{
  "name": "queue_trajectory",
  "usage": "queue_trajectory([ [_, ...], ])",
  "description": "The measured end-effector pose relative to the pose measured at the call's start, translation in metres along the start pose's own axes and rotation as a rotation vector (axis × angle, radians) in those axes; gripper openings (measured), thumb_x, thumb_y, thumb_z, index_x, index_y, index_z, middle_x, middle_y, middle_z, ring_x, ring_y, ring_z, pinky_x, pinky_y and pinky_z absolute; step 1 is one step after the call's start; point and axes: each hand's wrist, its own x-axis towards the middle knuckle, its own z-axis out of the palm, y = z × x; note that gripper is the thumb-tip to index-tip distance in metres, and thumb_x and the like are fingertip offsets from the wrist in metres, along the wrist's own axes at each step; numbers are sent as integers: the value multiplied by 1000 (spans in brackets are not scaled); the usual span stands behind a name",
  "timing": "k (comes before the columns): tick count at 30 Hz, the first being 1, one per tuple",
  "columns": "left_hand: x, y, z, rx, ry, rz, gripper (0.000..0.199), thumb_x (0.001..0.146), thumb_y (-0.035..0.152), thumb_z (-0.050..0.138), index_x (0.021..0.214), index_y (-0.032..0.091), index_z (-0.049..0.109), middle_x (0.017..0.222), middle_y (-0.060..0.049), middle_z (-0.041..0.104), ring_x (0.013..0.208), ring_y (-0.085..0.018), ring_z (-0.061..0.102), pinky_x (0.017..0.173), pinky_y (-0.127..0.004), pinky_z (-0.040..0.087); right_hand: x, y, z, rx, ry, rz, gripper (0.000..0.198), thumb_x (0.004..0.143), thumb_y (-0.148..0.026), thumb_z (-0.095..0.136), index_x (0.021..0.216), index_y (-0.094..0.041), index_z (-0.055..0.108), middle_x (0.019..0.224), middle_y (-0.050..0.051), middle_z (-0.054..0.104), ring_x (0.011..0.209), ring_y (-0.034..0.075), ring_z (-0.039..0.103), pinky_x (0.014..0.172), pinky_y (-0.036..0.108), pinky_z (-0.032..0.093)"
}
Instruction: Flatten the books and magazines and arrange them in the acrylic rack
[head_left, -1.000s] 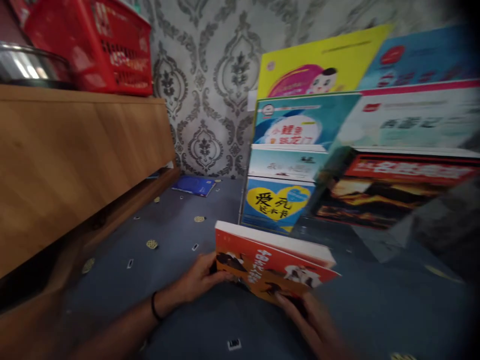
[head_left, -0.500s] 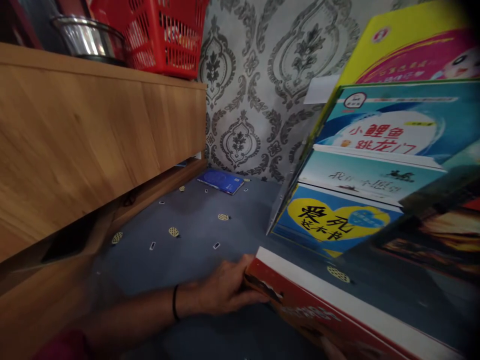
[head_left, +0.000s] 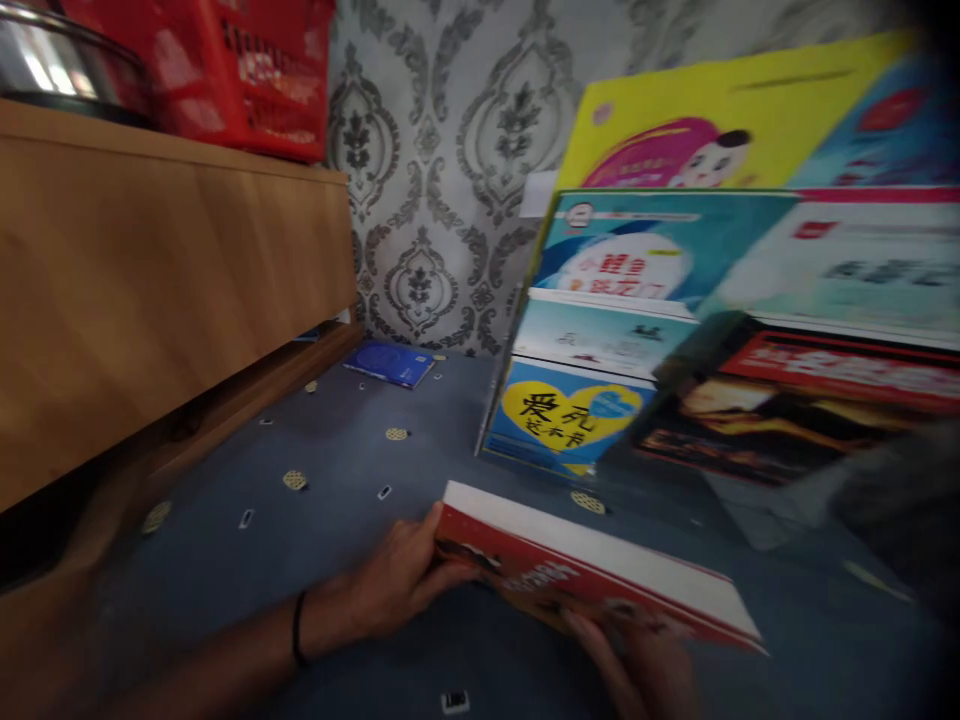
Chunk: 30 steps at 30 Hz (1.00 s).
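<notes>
Both hands have hold of a thick red-orange book point(head_left: 517, 560), tilted so its cover faces the wearer and its white page edges face upward. The left hand point(head_left: 405, 572), with a black wristband point(head_left: 298, 630), is closed around the book's left end, thumb against the cover. The right hand point(head_left: 637, 655), blurred, grips its lower edge farther right. The book is above or on the dark blue-grey surface point(head_left: 330, 530); I cannot tell whether they touch. Just beyond it, a blue book with a yellow heart point(head_left: 570, 412) stands lowest in the tiered left column of books, beneath a yellow picture book point(head_left: 690, 105).
</notes>
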Motion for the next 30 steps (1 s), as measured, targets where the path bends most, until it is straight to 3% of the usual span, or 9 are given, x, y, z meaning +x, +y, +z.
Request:
queue_trajectory([
  [4, 8, 4, 3, 20, 12, 0, 30, 101, 48, 47, 110, 24, 62, 101, -6, 76, 89, -24, 73, 77, -35, 59, 9, -14, -15, 110, -32, 29, 44, 97, -57, 45, 76, -28, 69, 71, 4, 74, 63, 22, 71, 61, 33, 60],
  [7, 21, 3, 12, -2, -5, -19, 28, 99, 47, 47, 106, 25, 63, 95, -5, 77, 83, -25, 73, 71, -35, 60, 14, -20, -30, 144, -129, 169, 33, 96, -55, 50, 90, -31, 71, 81, 4, 76, 75, 23, 72, 72, 36, 61],
  [10, 37, 5, 22, -32, -27, -58, 28, 97, 47, 49, 111, 25, 60, 99, -6, 78, 86, -27, 74, 70, -36, 60, 18, -16, -44, 217, -174, 233, 27, 96, -52, 52, 104, -31, 68, 92, 3, 76, 84, 24, 71, 80, 38, 59],
  [14, 59, 16, 33, -34, -81, -63, 29, 95, 48, 51, 110, 24, 58, 106, -8, 77, 93, -27, 74, 75, -36, 60, 22, 4, -59, 280, -191, 234, 30, 96, -52, 53, 106, -27, 65, 102, 6, 76, 91, 25, 70, 82, 38, 58],
  [19, 96, 31, 50, 11, -114, 3, 28, 95, 45, 48, 110, 23, 56, 99, -7, 77, 85, -25, 74, 72, -35, 58, 28, 34, -75, 364, -115, 271, 39, 94, -59, 56, 106, -22, 61, 97, 7, 73, 80, 21, 67, 70, 34, 58],
  [24, 132, 41, 73, -7, -111, 86, 30, 96, 41, 50, 117, 20, 55, 112, -10, 75, 97, -26, 73, 79, -37, 57, 36, 64, -87, 519, -91, 366, 43, 90, -60, 61, 101, -19, 55, 85, 3, 65, 62, 13, 58, 51, 27, 52],
  [30, 157, 57, 94, 59, -57, 179, 25, 96, 35, 52, 115, 19, 56, 110, -10, 74, 97, -26, 71, 83, -37, 57, 45, 88, -107, 559, -49, 425, 45, 82, -61, 69, 92, -20, 52, 81, 2, 62, 60, 13, 59, 51, 29, 55],
])
